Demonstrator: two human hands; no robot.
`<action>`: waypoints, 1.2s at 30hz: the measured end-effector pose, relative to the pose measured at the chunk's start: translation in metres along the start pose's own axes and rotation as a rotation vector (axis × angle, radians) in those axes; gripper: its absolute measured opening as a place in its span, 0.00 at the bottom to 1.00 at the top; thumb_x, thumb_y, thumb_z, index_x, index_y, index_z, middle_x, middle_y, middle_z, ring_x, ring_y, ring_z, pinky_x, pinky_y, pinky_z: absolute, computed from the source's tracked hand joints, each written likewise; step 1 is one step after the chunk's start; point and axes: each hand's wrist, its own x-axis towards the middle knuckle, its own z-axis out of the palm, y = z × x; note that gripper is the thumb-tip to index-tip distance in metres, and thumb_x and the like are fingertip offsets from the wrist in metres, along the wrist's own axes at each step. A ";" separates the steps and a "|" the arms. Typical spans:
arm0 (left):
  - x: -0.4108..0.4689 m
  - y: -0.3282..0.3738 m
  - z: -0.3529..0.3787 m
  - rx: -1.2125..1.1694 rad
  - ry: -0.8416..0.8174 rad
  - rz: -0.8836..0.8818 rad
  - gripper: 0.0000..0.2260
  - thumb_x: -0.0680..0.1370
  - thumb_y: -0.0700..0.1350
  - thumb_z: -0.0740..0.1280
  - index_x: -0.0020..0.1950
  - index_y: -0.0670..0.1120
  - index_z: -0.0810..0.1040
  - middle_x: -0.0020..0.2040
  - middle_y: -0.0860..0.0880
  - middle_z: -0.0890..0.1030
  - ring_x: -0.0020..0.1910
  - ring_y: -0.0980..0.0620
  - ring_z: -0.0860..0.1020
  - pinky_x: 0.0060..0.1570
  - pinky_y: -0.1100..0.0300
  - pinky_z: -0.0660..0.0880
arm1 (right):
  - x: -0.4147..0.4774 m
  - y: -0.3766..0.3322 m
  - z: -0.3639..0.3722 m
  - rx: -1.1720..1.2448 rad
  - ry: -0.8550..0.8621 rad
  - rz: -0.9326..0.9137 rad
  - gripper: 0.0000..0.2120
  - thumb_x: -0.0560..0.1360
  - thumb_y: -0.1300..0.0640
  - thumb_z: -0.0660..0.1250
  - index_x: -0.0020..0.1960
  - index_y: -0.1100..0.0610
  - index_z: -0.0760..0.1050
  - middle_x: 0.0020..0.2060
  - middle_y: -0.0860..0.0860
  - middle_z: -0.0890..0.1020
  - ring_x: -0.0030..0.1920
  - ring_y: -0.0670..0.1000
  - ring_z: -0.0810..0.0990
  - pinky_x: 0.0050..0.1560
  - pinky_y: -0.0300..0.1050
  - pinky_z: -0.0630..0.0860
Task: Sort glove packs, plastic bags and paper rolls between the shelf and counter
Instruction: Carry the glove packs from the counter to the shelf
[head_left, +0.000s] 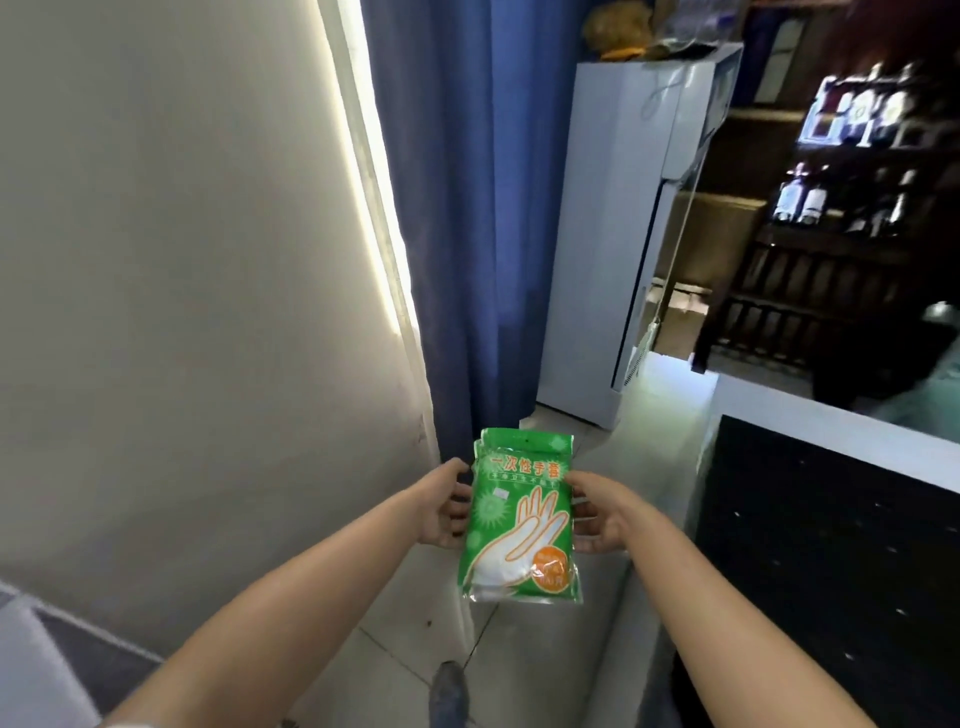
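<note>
Both hands, left hand (445, 505) and right hand (595, 519), pinch green glove packs (519, 514) edgewise | risk: slick stacked packs slide apart, drop to floor (519, 649).

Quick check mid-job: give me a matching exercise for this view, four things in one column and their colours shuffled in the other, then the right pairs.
Things
1. glove pack
2. curtain
3. counter top
4. tall cabinet

Colours
a. black with pale specks
b. green
c. white
d. blue

Pairs: 1-b, 2-d, 3-a, 4-c
</note>
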 end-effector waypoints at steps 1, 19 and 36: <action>0.014 0.011 0.002 0.013 -0.014 -0.001 0.17 0.79 0.56 0.60 0.52 0.43 0.77 0.41 0.45 0.81 0.38 0.47 0.78 0.45 0.55 0.74 | 0.010 -0.007 -0.003 0.018 0.018 0.003 0.17 0.76 0.47 0.68 0.56 0.60 0.78 0.47 0.58 0.83 0.45 0.56 0.82 0.41 0.48 0.81; 0.193 0.197 0.033 0.203 -0.312 -0.130 0.19 0.81 0.57 0.59 0.58 0.44 0.79 0.52 0.45 0.80 0.48 0.47 0.77 0.45 0.54 0.74 | 0.123 -0.117 -0.040 0.416 0.219 0.108 0.11 0.76 0.50 0.68 0.50 0.58 0.78 0.48 0.59 0.81 0.51 0.58 0.77 0.64 0.58 0.73; 0.316 0.396 0.232 0.368 -0.329 -0.045 0.17 0.80 0.58 0.61 0.52 0.44 0.77 0.42 0.46 0.77 0.40 0.49 0.74 0.41 0.56 0.72 | 0.247 -0.272 -0.219 0.552 0.312 0.042 0.13 0.75 0.49 0.68 0.51 0.59 0.77 0.44 0.58 0.82 0.46 0.58 0.79 0.55 0.53 0.77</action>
